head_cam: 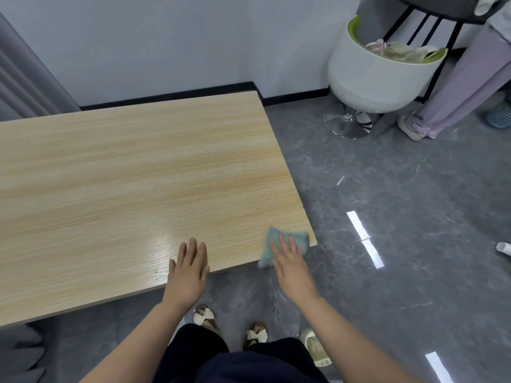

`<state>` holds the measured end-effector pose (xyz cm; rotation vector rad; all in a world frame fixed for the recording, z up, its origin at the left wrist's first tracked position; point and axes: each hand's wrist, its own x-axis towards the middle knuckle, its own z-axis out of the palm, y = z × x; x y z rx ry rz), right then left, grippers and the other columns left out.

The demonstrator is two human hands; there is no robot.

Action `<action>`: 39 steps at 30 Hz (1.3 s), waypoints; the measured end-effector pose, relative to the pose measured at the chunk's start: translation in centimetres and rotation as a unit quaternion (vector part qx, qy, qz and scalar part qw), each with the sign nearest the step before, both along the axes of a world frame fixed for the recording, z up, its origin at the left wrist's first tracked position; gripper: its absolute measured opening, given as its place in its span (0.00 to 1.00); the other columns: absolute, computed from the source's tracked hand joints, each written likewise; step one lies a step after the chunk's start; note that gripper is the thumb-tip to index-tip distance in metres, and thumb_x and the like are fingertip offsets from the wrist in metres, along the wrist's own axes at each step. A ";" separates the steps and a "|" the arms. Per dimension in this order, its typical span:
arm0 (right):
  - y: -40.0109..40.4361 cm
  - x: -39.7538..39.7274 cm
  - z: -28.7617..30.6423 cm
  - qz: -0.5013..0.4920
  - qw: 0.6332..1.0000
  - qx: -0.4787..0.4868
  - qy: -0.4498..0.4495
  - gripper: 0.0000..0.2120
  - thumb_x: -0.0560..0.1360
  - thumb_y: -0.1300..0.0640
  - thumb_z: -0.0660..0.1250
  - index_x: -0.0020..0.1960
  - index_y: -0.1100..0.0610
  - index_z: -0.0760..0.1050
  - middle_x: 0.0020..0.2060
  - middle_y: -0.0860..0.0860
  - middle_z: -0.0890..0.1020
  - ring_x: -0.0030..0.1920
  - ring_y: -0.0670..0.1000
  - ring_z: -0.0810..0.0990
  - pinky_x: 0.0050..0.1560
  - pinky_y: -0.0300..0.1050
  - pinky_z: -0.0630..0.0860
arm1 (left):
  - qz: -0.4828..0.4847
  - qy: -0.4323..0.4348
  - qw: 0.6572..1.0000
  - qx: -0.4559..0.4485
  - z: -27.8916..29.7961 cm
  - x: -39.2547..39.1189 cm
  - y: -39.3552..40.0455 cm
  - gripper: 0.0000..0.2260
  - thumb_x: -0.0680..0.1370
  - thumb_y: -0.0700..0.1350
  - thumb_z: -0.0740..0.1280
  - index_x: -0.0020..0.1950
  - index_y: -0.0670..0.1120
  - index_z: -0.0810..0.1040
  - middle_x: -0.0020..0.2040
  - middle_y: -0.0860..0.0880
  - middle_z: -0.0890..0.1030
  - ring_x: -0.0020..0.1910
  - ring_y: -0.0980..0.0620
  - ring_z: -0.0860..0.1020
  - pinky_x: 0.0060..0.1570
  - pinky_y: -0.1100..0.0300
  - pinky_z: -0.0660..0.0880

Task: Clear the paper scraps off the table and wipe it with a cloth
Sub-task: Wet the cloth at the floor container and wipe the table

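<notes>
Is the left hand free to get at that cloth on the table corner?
Probably yes. The left hand lies flat on the table beside the cloth, with bare wood between them. But the right hand is already over the cloth, fingers straight, so it would partly be in the way.

Home room: wooden table (124, 175), swivel chair (376, 78).

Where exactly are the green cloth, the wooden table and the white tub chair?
Green-blue fuzzy cloth (297, 235), head view: its far right corner, beyond the fingers.
Light wooden table (132, 172), head view: bare middle of the top.
White round tub chair (367, 78), head view: front of its shell.
</notes>
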<state>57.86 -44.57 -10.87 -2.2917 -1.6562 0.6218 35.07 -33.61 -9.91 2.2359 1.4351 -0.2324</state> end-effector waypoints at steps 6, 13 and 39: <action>0.3 2.8 0.2 0.000 0.999 -0.037 -0.001 0.22 0.83 0.53 0.48 0.76 0.50 0.50 0.75 0.46 0.43 0.75 0.48 0.38 0.74 0.45 0.38 | -0.034 0.000 0.999 0.009 1.0 -1.0 1.4 0.26 0.81 0.49 0.56 0.78 0.50 0.51 0.78 0.50 0.49 0.77 0.48 0.48 0.72 0.52 0.55; 2.2 0.3 0.4 -0.083 0.994 -0.054 -0.053 0.23 0.83 0.56 0.41 0.77 0.53 0.44 0.76 0.51 0.42 0.76 0.54 0.39 0.72 0.46 0.33 | -0.019 0.001 1.000 -0.004 1.6 -2.8 1.5 0.24 0.82 0.51 0.54 0.77 0.53 0.52 0.78 0.53 0.47 0.77 0.53 0.45 0.72 0.48 0.50; 7.8 -11.2 1.0 0.178 0.983 -0.048 -0.024 0.24 0.83 0.54 0.47 0.77 0.49 0.45 0.74 0.45 0.39 0.72 0.50 0.31 0.71 0.47 0.30 | -0.019 -0.023 1.000 -0.009 0.1 -4.9 0.7 0.25 0.83 0.49 0.53 0.77 0.52 0.47 0.74 0.56 0.39 0.77 0.52 0.42 0.73 0.48 0.46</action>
